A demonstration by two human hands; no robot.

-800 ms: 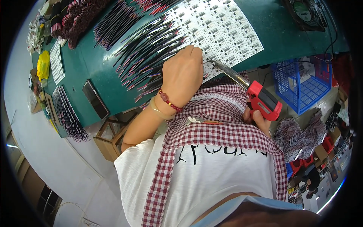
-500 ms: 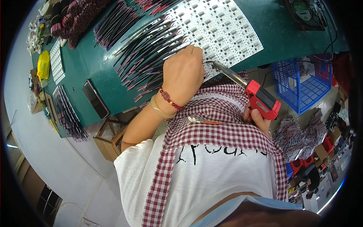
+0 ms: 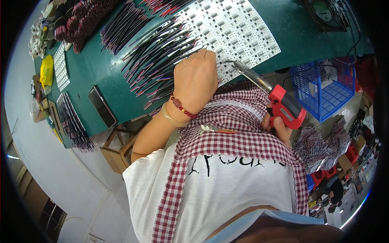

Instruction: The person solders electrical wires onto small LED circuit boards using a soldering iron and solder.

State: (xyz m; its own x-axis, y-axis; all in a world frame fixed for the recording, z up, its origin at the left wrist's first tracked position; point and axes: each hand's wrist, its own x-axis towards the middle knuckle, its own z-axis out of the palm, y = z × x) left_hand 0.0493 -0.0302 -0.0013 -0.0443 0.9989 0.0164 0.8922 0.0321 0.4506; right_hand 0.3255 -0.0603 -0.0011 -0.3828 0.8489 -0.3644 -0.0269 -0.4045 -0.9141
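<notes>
My left hand is closed at the near edge of a white circuit board panel, back of the hand upward. Its fingertips are hidden beneath, so what they pinch does not show. A red bead bracelet and a pale bangle circle that wrist. My right hand is wrapped around the handle of a red soldering gun. The gun's metal barrel points left, its thin tip above the panel just right of my left hand. Black wires with coloured ends fan out left of the panel, some lying over it.
More wire bundles lie along the green table. A phone, a yellow bag and a smaller panel are at the left. A fan stands far right, above a blue crate beyond the table edge.
The soldering gun and my right hand have shifted slightly to the right, drawing the tip up and away from my left hand. My left hand has barely moved.
</notes>
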